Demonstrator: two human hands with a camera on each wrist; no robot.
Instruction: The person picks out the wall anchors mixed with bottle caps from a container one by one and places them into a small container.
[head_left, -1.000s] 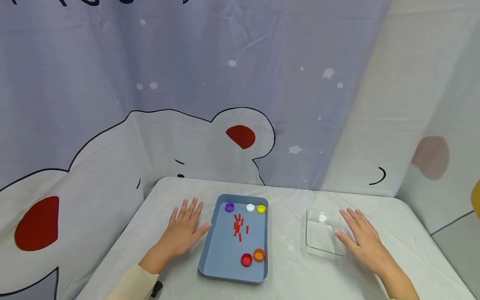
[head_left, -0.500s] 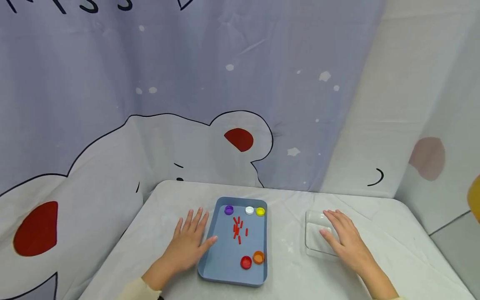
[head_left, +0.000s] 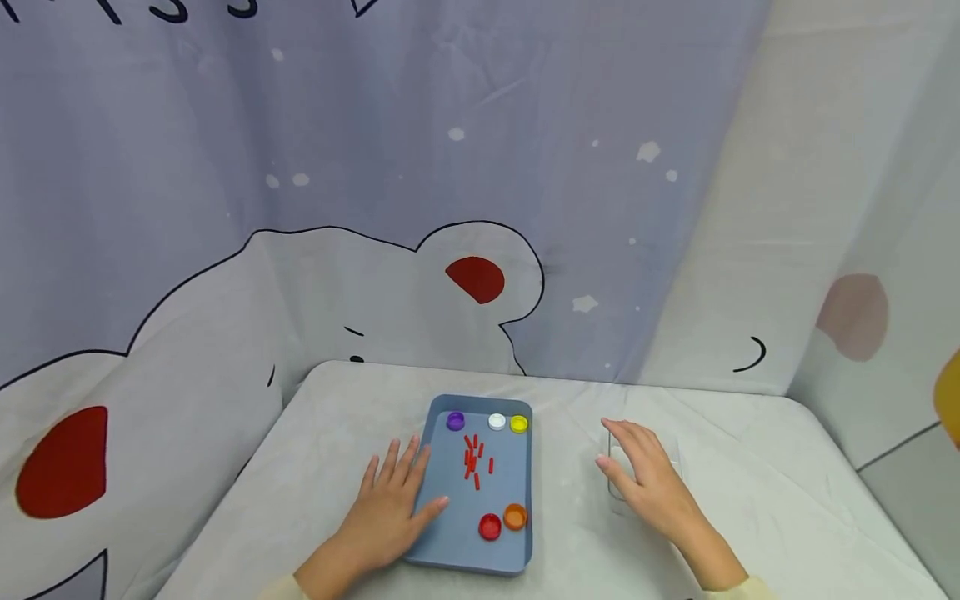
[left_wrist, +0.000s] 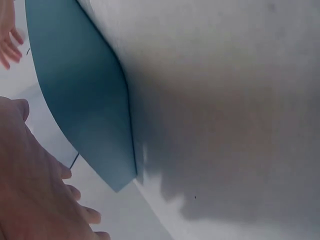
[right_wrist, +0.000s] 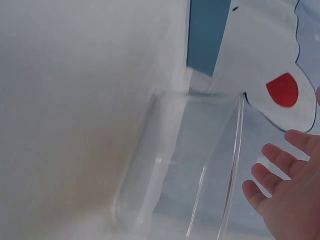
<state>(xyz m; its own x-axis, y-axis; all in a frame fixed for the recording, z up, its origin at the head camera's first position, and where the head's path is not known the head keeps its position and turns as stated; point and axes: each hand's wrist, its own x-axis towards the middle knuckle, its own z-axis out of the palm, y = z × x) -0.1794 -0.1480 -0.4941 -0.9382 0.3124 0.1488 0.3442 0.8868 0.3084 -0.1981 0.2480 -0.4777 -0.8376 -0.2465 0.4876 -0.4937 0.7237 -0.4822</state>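
Note:
In the head view a blue-grey tray (head_left: 512,475) lies on the white-covered table. It holds a purple round cap (head_left: 455,422), a white one (head_left: 497,422), a yellow one (head_left: 518,424), a red one (head_left: 490,527) and an orange one (head_left: 514,517). Several short red sticks (head_left: 472,461) lie in its middle. My left hand (head_left: 384,515) hovers with spread fingers over the tray's left edge, holding nothing. Above a clear plastic box (right_wrist: 185,165), my right hand (head_left: 651,487) is spread and partly hides it in the head view. Its fingers look apart from the box.
The white tablecloth (head_left: 570,533) runs around the tray and the box. A printed curtain (head_left: 375,150) with cartoon bears closes off the back and sides of the table.
My right hand has moved left, from the clear box's right side to over it. My left hand has shifted right and nearer, over the tray's edge. Tray contents look unchanged.

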